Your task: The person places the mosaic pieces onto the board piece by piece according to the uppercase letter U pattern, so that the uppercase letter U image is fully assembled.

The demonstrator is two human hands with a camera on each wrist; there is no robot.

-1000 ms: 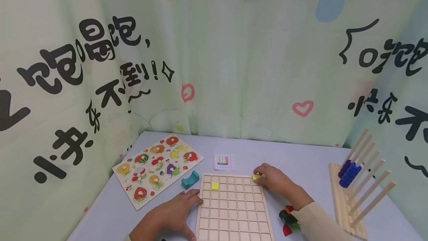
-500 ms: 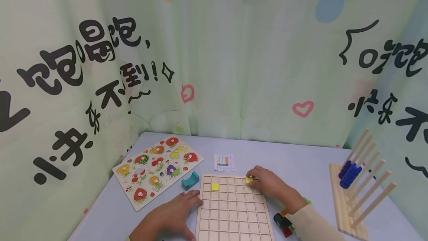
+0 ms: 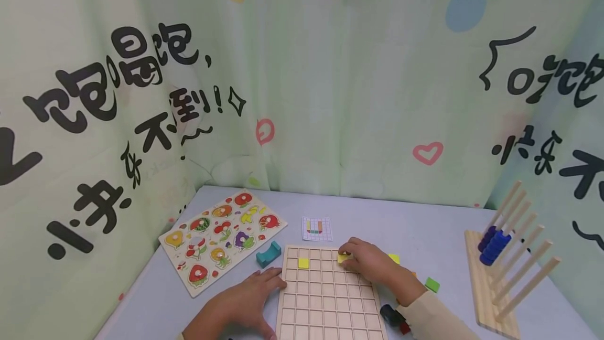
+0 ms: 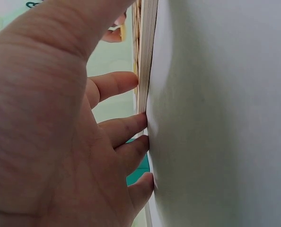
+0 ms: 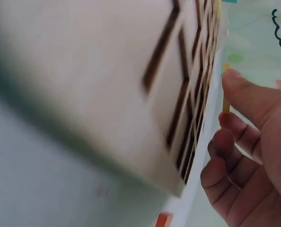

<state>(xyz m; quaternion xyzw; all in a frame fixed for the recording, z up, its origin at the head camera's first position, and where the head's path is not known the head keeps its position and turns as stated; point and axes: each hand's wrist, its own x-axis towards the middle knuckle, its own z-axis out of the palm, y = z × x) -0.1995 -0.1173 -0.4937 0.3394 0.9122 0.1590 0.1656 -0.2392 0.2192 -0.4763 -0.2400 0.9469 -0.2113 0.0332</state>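
A wooden grid board lies on the table, and one yellow square tile sits in a cell near its upper left corner. My left hand rests at the board's left edge, its fingers spread and fingertips against the side, as the left wrist view also shows. Over the board's top rows, my right hand pinches a second yellow tile between thumb and forefinger. In the right wrist view that tile stands on edge, raised above the grid. Just beyond the board lies a small pattern card with a coloured U shape.
A fruit puzzle board lies at the left, with a teal block beside it. At the right stands a wooden peg rack with blue rings. Loose pieces, including a green block and a black piece, lie near my right forearm.
My right hand has moved left along the board's top edge with the yellow tile, uncovering a yellow and a green piece behind the forearm. The left hand has stayed still.
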